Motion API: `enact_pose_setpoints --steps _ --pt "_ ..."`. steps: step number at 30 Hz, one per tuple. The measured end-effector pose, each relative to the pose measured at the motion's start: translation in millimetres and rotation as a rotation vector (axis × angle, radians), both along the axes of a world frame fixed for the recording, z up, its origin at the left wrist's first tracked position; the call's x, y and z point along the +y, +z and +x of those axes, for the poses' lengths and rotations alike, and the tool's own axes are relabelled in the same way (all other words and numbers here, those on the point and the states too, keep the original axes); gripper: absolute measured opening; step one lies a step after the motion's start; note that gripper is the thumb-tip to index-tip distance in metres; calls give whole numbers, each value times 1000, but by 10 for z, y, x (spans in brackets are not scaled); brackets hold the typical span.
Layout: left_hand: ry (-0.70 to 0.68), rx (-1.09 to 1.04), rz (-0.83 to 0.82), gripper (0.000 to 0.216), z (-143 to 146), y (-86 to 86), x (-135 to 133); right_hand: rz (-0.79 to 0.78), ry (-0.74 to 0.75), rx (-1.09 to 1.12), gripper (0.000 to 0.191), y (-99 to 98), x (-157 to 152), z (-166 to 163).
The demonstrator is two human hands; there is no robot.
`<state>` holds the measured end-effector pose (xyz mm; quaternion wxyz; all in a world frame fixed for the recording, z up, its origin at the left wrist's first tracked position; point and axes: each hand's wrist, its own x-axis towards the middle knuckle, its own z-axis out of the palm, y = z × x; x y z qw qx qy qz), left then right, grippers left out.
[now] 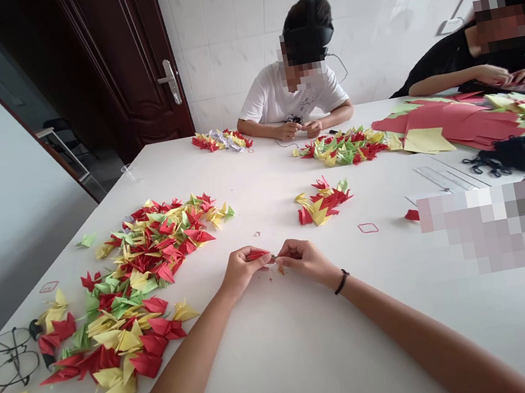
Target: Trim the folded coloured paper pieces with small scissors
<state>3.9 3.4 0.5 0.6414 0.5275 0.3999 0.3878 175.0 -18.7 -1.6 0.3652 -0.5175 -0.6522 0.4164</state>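
My left hand (241, 269) and my right hand (305, 259) meet at the middle of the white table (290, 354). Together they pinch a small folded red paper piece (258, 254), fingers curled closed around it. A black band circles my right wrist (341, 281). To the left of my hands spreads a large pile of folded red, yellow and green paper pieces (138, 272). A smaller heap of the same pieces (322, 203) lies just beyond my hands.
A person in white sits across the table (292, 93) with piles of folded pieces (222, 140) (345, 146). Another person in black is at the right (472, 58) by flat paper sheets (453, 122). Glasses (13, 355), scissors (488, 163) and rulers (442, 178) lie about.
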Motion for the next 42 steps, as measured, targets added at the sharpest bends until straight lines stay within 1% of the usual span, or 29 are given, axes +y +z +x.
enact_pose_setpoints --steps 5,9,16,20,25,29,34,38,42 --pt "11 127 13 27 27 -8 13 24 -21 -71 22 6 -19 -20" --pt "-9 198 30 24 38 0 12 14 -10 -68 23 15 -35 -24" --pt "18 191 42 22 34 -15 -17 -27 46 6 18 21 -30 -5" --pt "11 215 65 23 39 -31 -11 5 34 -5 18 26 -33 -16" --pt "8 251 57 29 51 -10 12 20 6 -45 22 39 -34 -11" --pt "-9 258 38 26 47 6 13 37 5 -76 18 27 -36 -9" --pt "-13 232 54 23 31 -18 -3 61 30 -96 13 19 -53 -33" --pt "-12 234 64 23 33 -30 -11 56 36 -102 14 -3 -58 -45" --pt "-16 223 64 23 43 -8 -25 48 24 -112 16 -37 -54 -45"
